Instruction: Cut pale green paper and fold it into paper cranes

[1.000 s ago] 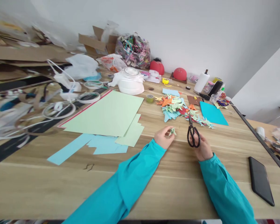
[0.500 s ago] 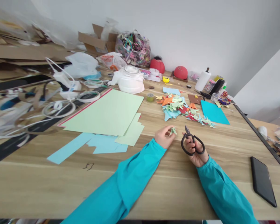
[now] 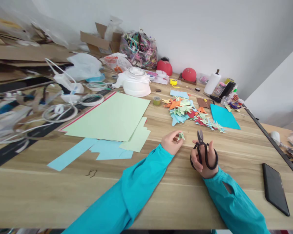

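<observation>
Scissors in right grip; clear bag of colourful items behind

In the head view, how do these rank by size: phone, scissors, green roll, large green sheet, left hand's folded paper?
Large green sheet
Phone
Scissors
Green roll and folded paper: too alike to rank, the left hand partly covering the paper.

Teal sleeves rise from the bottom of the frame over a tan tabletop streaked with brown wood grain. At centre, a small folded paper is pale green; right of it, the scissors have black handles and grey blades. Above, a paper heap mixes orange, red, light blue and pale green, beside a bright turquoise sheet. Centre left, a large pale green sheet shows a pinkish-red edge, with light blue strips below. Lower right, a black phone.
</observation>
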The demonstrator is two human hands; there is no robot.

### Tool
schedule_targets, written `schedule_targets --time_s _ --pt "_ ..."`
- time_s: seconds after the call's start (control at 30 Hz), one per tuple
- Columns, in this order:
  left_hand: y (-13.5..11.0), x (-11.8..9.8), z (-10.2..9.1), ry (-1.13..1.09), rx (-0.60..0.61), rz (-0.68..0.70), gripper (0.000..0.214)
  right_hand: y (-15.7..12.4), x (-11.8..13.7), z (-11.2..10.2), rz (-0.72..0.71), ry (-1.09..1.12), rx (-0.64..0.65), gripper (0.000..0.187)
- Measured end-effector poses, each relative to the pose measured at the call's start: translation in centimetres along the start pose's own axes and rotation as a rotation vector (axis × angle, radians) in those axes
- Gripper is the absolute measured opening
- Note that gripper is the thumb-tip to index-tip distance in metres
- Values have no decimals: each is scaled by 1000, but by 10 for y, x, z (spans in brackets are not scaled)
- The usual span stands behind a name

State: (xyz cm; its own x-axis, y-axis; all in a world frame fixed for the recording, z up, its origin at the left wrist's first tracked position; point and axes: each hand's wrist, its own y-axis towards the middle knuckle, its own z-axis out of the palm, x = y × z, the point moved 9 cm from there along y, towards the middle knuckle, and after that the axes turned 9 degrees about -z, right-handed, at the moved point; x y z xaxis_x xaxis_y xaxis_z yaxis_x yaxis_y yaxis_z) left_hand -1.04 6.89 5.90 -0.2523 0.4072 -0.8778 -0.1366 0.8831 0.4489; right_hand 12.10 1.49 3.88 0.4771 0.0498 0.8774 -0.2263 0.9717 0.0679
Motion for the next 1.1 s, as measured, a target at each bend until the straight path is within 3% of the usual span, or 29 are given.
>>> schedule_targets --time_s 0.07,0.17,0.47,0.57,0.73,1.1 --pt "0 -1 -1 -3 -5 9 29 -2 -2 0 3 -138 0 79" --pt "0 -2 -3 2 -11 16 28 -6 -6 -1 9 -282 13 71" --pt "3 -1 -13 65 -147 77 27 -12 -12 1 58 -409 8 65" --pt "3 -5 -14 118 -124 86 26 -14 -15 2 81 -434 11 61" --pt "-1 -25 -13 174 -70 230 23 -18 -17 4 117 -521 -2 60" --pt "-7 -41 -12 212 -75 393 21 -21 -12 5 145 -604 -66 60"
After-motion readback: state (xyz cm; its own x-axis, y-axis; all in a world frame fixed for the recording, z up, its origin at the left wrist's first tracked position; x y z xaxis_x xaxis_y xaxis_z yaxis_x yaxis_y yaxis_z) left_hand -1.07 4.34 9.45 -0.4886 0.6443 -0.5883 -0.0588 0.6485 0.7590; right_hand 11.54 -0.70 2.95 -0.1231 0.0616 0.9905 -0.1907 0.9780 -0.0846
